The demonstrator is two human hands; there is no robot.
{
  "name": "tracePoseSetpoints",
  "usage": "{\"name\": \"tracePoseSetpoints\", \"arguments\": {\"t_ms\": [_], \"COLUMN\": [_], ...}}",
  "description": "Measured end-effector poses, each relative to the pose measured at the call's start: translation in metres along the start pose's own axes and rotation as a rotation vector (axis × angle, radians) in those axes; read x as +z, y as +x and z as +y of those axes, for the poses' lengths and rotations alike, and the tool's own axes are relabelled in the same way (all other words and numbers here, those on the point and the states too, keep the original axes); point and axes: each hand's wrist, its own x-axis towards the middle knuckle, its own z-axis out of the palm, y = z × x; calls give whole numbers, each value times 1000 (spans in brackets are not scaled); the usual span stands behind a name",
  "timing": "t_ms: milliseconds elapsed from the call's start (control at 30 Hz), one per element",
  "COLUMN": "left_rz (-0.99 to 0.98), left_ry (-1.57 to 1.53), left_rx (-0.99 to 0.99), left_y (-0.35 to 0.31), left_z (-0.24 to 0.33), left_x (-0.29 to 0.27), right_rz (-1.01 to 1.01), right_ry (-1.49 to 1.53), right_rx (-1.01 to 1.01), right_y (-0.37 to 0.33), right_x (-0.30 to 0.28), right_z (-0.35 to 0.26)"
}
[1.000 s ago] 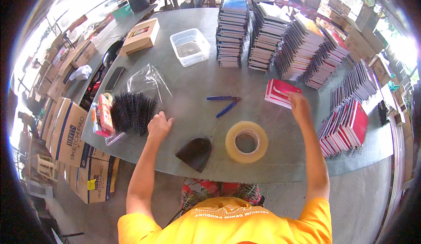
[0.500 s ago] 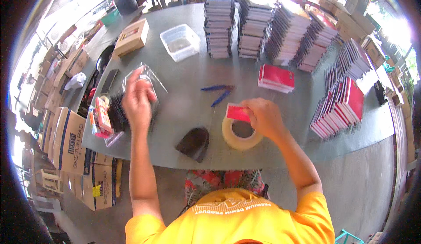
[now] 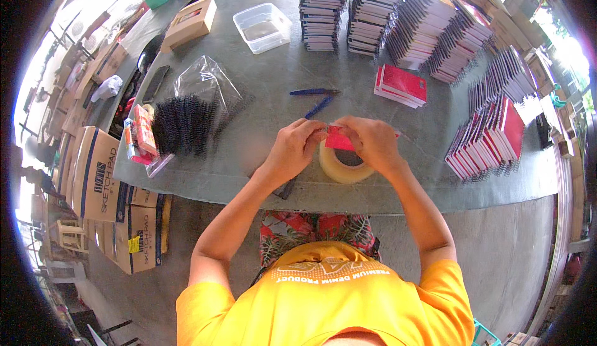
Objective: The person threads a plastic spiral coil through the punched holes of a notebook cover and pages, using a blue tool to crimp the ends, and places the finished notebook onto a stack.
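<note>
Centrally, grip: a small red notebook [image 3: 339, 139] is pinched between both hands at the middle of the frame, the left hand [image 3: 296, 149] closed on its left edge, the right hand [image 3: 372, 142] closed on its right edge.
Place of the notebook: it is held just above a roll of clear tape [image 3: 346, 164], which lies on the grey table [image 3: 267, 85] near its lower edge.
Doing the step well: by judgement, the cover is best kept flat and square between the fingertips, with both elbows held steady over the table.
Just beyond the hands: two blue pens [image 3: 318, 97] are seen above them.
Left of centre: black spiral coils [image 3: 180, 122] are spread beside a clear plastic bag [image 3: 208, 82].
Packages: brown cartons [image 3: 93, 172] with dark lettering are stacked at the left edge; a flat brown box [image 3: 189, 23] and a clear tub [image 3: 261, 27] are set at upper left.
Stacks: notebooks [image 3: 373, 10] are piled along the top, red-covered ones [image 3: 491, 141] at right.
</note>
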Motion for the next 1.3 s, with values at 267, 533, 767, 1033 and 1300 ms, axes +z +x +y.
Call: {"name": "tracePoseSetpoints", "arguments": {"t_ms": [267, 533, 767, 1033, 1300], "left_rz": [77, 44, 47, 93, -124], "left_ry": [-41, -139, -542, 175, 109], "left_rx": [-20, -120, -453, 218, 37], "left_y": [-3, -6, 8, 8, 8], "left_z": [-2, -4, 5, -14, -8], "left_x": [2, 5, 6, -4, -33], "right_rz": [-33, -27, -3, 85, 149], "right_ry": [40, 62, 13, 84, 156], "right_rx": [-29, 2, -56, -131, -100], "right_y": [-4, -5, -6, 4, 8], "right_x": [-6, -2, 4, 11, 16], "right_z": [-6, -7, 0, -18, -19]}}
